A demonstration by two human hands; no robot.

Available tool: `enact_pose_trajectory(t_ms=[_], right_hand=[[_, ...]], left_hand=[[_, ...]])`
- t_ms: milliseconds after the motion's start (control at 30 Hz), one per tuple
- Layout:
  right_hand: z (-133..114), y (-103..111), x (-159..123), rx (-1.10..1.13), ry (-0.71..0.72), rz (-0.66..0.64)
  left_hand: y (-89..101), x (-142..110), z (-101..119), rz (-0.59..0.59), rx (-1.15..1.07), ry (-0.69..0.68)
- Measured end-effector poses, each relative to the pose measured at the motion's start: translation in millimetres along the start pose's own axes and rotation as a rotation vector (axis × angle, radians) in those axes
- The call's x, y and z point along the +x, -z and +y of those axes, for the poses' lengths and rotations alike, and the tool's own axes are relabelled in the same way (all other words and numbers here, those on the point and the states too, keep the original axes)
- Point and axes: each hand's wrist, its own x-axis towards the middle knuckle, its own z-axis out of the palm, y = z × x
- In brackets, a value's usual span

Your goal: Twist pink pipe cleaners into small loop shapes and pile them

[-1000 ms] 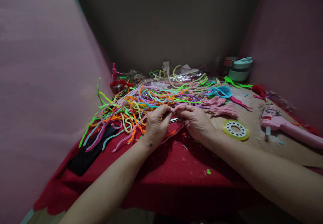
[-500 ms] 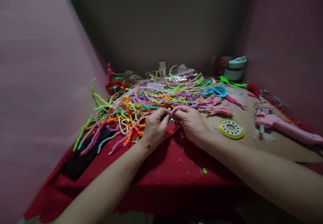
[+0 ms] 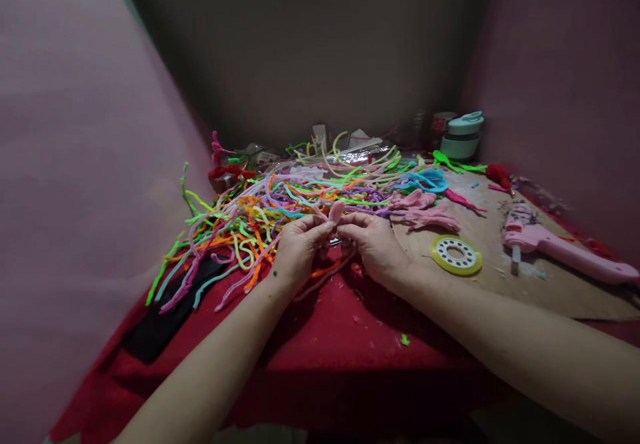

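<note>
My left hand (image 3: 299,249) and my right hand (image 3: 374,244) meet over the red cloth (image 3: 350,337), fingers pinched together. Between them they hold a pale pink pipe cleaner (image 3: 336,212) bent into a small loop that stands up above the fingertips. Just behind the hands spreads a big heap of pipe cleaners (image 3: 280,204) in many colours. A few finished pink bent shapes (image 3: 425,209) lie to the right of the heap.
A yellow tape roll (image 3: 456,255) and a pink glue gun (image 3: 555,247) lie on the brown board at the right. A teal-lidded container (image 3: 463,136) stands at the back right. Pink walls close in left and right. A black strip (image 3: 165,317) lies at the left.
The pink pipe cleaner has been bent up into a loop above my fingertips. Both hands stay together, shifted slightly left and down in view.
</note>
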Motion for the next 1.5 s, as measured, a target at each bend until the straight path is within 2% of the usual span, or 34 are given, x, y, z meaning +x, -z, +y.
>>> enact_pose_trajectory(t_ms=[200, 467, 700, 867, 1033, 1167, 1333, 1500], right_hand=[[-7, 0, 3, 0.108, 0.046, 0.02], [-13, 5, 5, -0.12, 0.152, 0.05], [-12, 5, 6, -0.119, 0.178, 0.071], [-10, 5, 7, -0.056, 0.096, -0.003], [-9, 5, 5, -0.078, 0.081, 0.057], [-8, 3, 5, -0.008, 0.053, -0.029], [-6, 6, 8, -0.067, 0.028, -0.041], [-4, 8, 8, 0.023, -0.089, -0.115]], left_hand=[[-1.6, -2, 4, -0.027, 0.026, -0.019], [-3.4, -2, 4, -0.043, 0.074, 0.013], [-4.4, -2, 3, -0.029, 0.035, 0.007], [-4.0, -2, 3, -0.045, 0.056, -0.007], [-1.9, -2, 1, -0.085, 0.058, -0.035], [1.4, 1, -1, -0.078, -0.001, -0.008], [4.8, 5, 0, -0.106, -0.081, -0.005], [5.5, 6, -1, -0.139, -0.119, -0.007]])
